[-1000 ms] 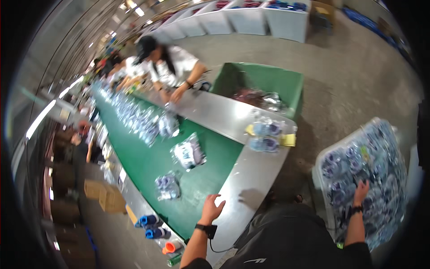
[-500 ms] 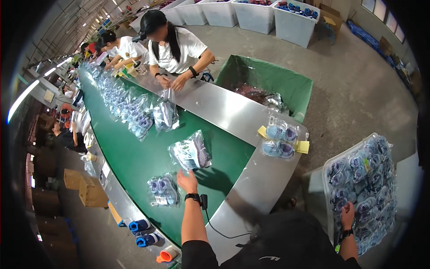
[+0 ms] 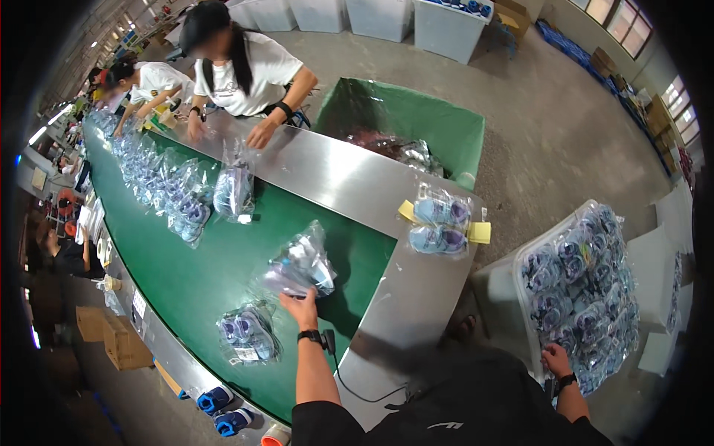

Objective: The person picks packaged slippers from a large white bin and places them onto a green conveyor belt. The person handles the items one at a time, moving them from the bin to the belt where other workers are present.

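Note:
My left hand (image 3: 300, 308) is closed on the near edge of a clear plastic bag holding a pair of shoes (image 3: 303, 266), tilted above the green belt (image 3: 223, 275). Just left of this hand, another bagged pair of light blue and purple shoes (image 3: 248, 333) lies on the belt. At the right, my right hand (image 3: 556, 360) has its fingers curled at the near edge of a pale bin (image 3: 500, 286) heaped with bagged shoes (image 3: 584, 279). What those fingers hold, if anything, is hidden.
A bagged pair of shoes with yellow paper (image 3: 439, 227) rests on the metal ledge (image 3: 346, 175). Across the belt, a co-worker (image 3: 242, 74) handles another bag (image 3: 235, 186). Beyond the ledge stands a green bin (image 3: 416, 108). Blue shoes (image 3: 223, 410) sit at the near left edge.
My left hand has taken hold of the bagged shoes and tilted them. My right hand has shifted from the heaped bags toward the bin's near edge. The whole view has turned slightly.

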The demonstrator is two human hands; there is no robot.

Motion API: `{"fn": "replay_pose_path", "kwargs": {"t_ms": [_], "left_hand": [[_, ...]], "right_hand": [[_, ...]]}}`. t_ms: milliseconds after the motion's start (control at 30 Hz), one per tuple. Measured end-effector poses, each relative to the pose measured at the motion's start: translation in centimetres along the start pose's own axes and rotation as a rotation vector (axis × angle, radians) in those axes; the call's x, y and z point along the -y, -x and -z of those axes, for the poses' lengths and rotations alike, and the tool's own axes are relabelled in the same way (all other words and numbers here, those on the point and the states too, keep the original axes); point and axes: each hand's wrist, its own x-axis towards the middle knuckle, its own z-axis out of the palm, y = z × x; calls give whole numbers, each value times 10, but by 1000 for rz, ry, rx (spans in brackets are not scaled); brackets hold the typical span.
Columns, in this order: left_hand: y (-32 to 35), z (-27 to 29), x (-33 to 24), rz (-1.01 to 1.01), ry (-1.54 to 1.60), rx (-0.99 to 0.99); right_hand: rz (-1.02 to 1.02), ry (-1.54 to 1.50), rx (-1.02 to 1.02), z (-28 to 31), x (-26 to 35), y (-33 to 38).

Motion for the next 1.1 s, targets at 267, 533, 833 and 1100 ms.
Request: {"fn": "replay_pose_path", "kwargs": {"t_ms": [267, 533, 833, 1100], "left_hand": [[138, 48, -88, 728, 758, 450], [191, -14, -139, 192, 164, 433], [223, -44, -273, 682, 727, 1015], [330, -94, -363, 477, 454, 1348]], "right_hand": [[234, 138, 97, -17, 56, -27], [498, 227, 160, -55, 120, -49], [544, -117, 401, -41, 182, -26], [208, -810, 725, -30, 182, -12]]}}
